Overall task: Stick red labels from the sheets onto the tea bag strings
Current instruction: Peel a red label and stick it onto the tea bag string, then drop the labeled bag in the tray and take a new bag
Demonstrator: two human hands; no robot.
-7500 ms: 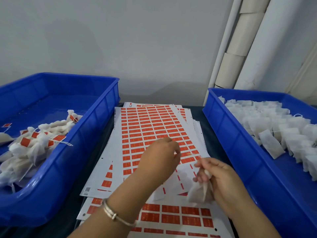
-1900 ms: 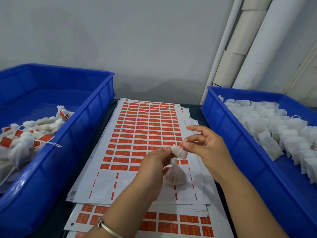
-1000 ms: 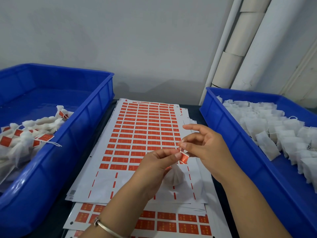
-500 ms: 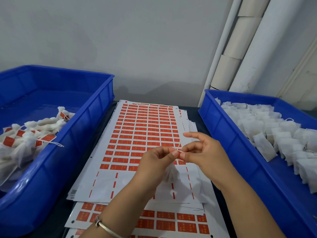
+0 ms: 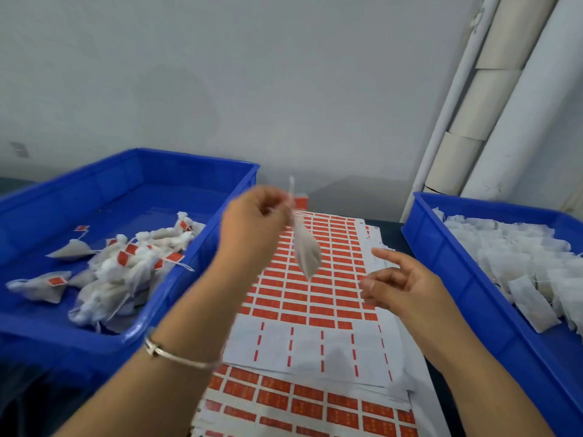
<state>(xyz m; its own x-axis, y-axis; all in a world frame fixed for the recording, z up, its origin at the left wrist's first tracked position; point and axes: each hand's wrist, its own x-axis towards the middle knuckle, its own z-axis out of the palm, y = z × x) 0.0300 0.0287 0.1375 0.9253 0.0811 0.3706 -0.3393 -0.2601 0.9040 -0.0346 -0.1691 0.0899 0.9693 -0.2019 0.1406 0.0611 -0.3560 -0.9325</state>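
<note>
Left hand pinching labelled tea bag, dangling it beside left bin — drop-off step, judging. Right hand hanging relaxed, holding nothing — next move calling for fresh bag from right bin.

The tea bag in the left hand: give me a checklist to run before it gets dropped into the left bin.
1. Left hand grips the tea bag: ok, it hangs from the fingers.
2. Red label on the string: ok, a red tag shows beside the fingers; how well it sticks, cannot tell.
3. Right hand free: ok, open and holding nothing.
4. Bag over the left bin: not ok, it hangs over the label sheets.
5. Room in the bin: ok, bare blue floor behind the labelled bags.
6. Unlabelled bags in the right bin: ok.
</note>
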